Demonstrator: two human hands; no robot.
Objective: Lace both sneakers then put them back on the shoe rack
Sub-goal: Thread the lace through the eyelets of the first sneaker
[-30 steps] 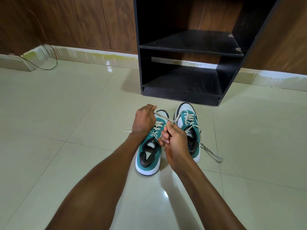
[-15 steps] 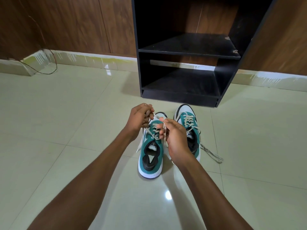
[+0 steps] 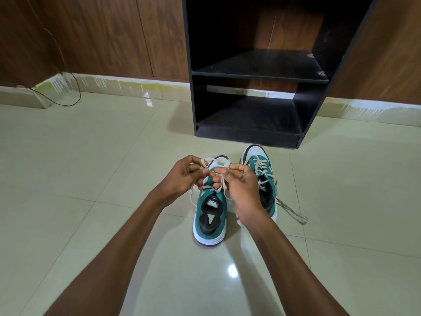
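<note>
Two teal and white sneakers stand side by side on the tiled floor, toes pointing at the black shoe rack [image 3: 248, 133]. Over the left sneaker [image 3: 210, 222] my left hand [image 3: 184, 176] and my right hand [image 3: 241, 185] meet, each pinching an end of its cream lace [image 3: 214, 188]. The lace loops up between my fingers above the tongue. The right sneaker [image 3: 262, 169] is laced, and its loose lace ends [image 3: 293, 212] trail on the floor to the right. My right hand hides part of that shoe.
The rack has two open shelves, both bare, against a wooden wall. A thin dark cable [image 3: 68, 96] lies at the skirting on the far left. Glossy cream tiles [image 3: 91, 156] spread all around the shoes.
My hands have come together over the left sneaker and lifted the lace ends upward. The view has shifted slightly closer to the rack.
</note>
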